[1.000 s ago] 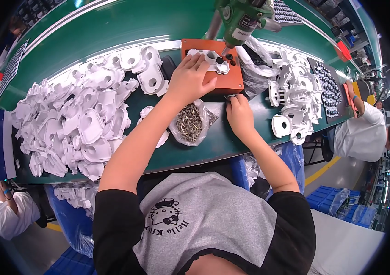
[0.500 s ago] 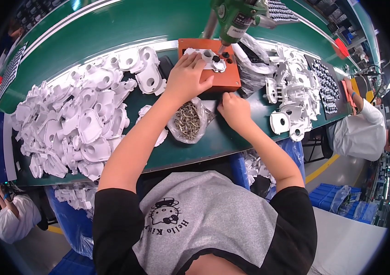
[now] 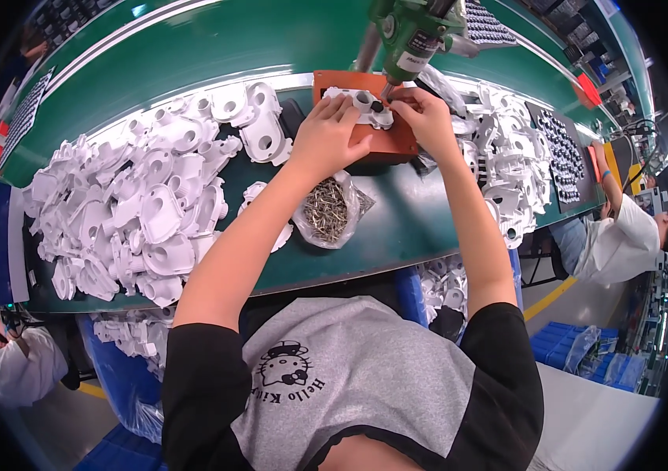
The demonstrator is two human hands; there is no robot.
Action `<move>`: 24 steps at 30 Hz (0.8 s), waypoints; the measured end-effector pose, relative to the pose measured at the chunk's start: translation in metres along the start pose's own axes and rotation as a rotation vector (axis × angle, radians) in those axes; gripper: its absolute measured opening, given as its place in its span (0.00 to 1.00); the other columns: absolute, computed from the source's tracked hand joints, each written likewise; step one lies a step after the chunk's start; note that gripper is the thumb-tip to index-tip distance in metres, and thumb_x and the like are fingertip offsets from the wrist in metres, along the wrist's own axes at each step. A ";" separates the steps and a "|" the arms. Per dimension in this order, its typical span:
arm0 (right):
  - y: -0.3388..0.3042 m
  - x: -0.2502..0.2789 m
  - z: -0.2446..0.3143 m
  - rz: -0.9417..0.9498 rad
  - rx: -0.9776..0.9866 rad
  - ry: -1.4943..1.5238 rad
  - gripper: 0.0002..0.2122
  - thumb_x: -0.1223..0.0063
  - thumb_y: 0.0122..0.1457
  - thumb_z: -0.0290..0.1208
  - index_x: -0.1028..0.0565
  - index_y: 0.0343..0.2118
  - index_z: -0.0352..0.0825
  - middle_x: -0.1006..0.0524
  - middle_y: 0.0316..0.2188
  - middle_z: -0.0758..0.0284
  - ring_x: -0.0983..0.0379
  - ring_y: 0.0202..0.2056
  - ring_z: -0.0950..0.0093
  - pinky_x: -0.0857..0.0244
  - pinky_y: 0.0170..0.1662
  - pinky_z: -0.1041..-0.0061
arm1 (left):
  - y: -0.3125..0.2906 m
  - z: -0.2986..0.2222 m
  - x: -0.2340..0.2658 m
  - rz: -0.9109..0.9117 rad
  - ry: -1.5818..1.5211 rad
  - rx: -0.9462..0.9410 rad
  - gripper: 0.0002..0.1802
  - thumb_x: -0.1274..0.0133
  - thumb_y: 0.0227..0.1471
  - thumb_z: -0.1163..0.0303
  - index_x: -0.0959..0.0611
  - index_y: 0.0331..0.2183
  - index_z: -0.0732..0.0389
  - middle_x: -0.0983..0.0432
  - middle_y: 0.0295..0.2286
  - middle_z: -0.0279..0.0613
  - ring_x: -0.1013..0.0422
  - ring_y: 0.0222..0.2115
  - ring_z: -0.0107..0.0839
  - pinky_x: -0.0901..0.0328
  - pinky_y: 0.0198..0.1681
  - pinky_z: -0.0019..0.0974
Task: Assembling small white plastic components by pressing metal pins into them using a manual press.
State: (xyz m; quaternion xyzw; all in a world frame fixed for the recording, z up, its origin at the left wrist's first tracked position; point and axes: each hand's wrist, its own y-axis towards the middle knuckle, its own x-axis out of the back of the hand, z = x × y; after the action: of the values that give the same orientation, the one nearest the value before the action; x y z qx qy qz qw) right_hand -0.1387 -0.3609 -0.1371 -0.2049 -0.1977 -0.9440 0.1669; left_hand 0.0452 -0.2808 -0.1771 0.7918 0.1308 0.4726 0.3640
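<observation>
My left hand [image 3: 324, 135] lies with fingers stretched over the left end of a white plastic housing [image 3: 381, 119], thumb apart. That housing sits on an orange fixture block [image 3: 389, 144] and has a round opening and a black piece in it. At the block's right side is my right hand [image 3: 428, 124], its thumb and fingertips drawn together close to the tool tip. What they pinch is too small and covered to make out. Just above stands a green powered driver [image 3: 411, 38], its tip pointing down beside my right fingers.
Nearer me lies an open clear bag of metal screws [image 3: 324, 210]. A large heap of white housings [image 3: 137, 204] covers the left, a smaller pile [image 3: 513, 149] the right. Beyond that is a tray of small black parts [image 3: 560, 153]. Co-workers sit at both sides.
My right hand has risen from the table in front of the block to the block's right side, by the driver tip. My left hand stays on the housing.
</observation>
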 end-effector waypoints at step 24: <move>-0.028 -0.019 -0.005 -0.125 0.510 -0.704 0.13 0.47 0.50 0.32 0.24 0.40 0.38 0.31 0.43 0.59 0.37 0.46 0.60 0.43 0.48 0.63 | -0.002 0.001 -0.001 0.030 -0.008 0.018 0.25 0.43 0.42 0.57 0.26 0.39 0.64 0.29 0.44 0.53 0.33 0.48 0.44 0.42 0.55 0.45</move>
State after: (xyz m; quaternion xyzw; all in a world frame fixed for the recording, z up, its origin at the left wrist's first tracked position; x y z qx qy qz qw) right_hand -0.1346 -0.3343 -0.1581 -0.4541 -0.4812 -0.7458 0.0771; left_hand 0.0461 -0.2804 -0.1792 0.7989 0.1214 0.4736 0.3503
